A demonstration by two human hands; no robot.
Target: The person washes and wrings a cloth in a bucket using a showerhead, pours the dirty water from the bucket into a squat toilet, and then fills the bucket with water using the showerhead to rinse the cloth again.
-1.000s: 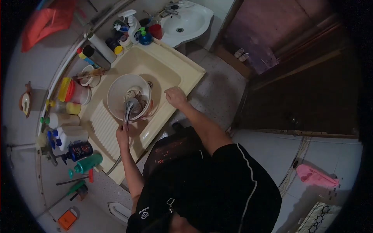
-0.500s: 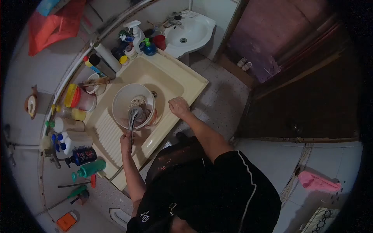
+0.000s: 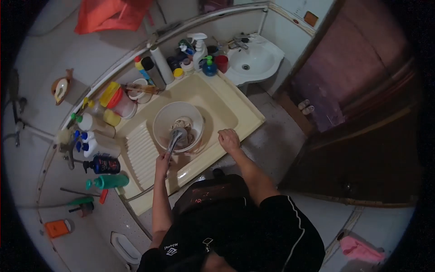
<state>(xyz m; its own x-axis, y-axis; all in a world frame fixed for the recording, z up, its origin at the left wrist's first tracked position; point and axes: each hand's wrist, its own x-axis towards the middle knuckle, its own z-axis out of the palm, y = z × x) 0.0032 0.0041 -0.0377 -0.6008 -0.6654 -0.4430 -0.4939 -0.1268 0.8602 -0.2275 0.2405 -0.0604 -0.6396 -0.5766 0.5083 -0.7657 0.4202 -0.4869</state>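
Note:
My left hand (image 3: 162, 164) is closed around the handle of a shower head (image 3: 177, 136). The shower head points down into a white basin (image 3: 162, 113), over a bunched pale cloth (image 3: 183, 123) whose lower part it hides. The basin stands inside a cream laundry sink (image 3: 222, 102), beside its ribbed washboard (image 3: 140, 149). On the sink's front edge rests my right hand (image 3: 229, 140), loosely curled, with nothing visible in it. Whether water is flowing, I cannot tell.
Bottles line the wall side, among them a green bottle (image 3: 111, 182), a dark blue pump bottle (image 3: 104, 165) and a white spray bottle (image 3: 199, 52). A white washbasin (image 3: 263, 56) adjoins the far end. A dark door (image 3: 349, 158) stands at the right.
The view has shifted and turned, so the sink and both hands appear farther right and slightly lower. My left hand keeps the shower head over the basin; my right hand stays on the sink edge.

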